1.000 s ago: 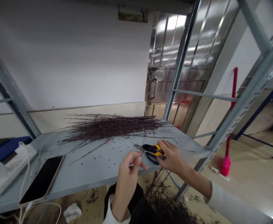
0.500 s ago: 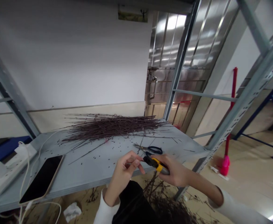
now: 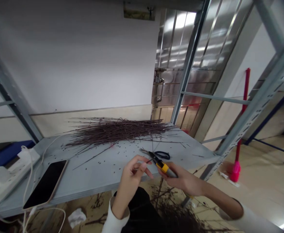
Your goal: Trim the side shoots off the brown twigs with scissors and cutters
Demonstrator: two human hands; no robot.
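Observation:
My left hand (image 3: 132, 174) pinches a thin dark twig (image 3: 148, 161) between thumb and fingers above the front edge of the grey shelf (image 3: 91, 176). Wrapped round the yellow and grey handles of pruning shears (image 3: 165, 168) is my right hand (image 3: 185, 180). The black head of the shears points up and left, close to the twig; whether they touch is unclear. Just behind them on the shelf lie scissors (image 3: 161, 155) with dark blue handles, partly hidden. A large bundle of brown twigs (image 3: 117, 131) lies along the back.
A phone (image 3: 46, 184) with a white cable and a power strip (image 3: 13, 174) occupy the shelf's left end. Small dark bits dot the surface. More twigs (image 3: 178, 213) pile on the floor below. Metal posts (image 3: 184, 71) frame the shelf, and a red-handled tool (image 3: 239, 139) stands at right.
The shears have turned, their head swinging from pointing left at the left fingertips to pointing up and left. The left hand keeps its pinch. The view has shifted slightly.

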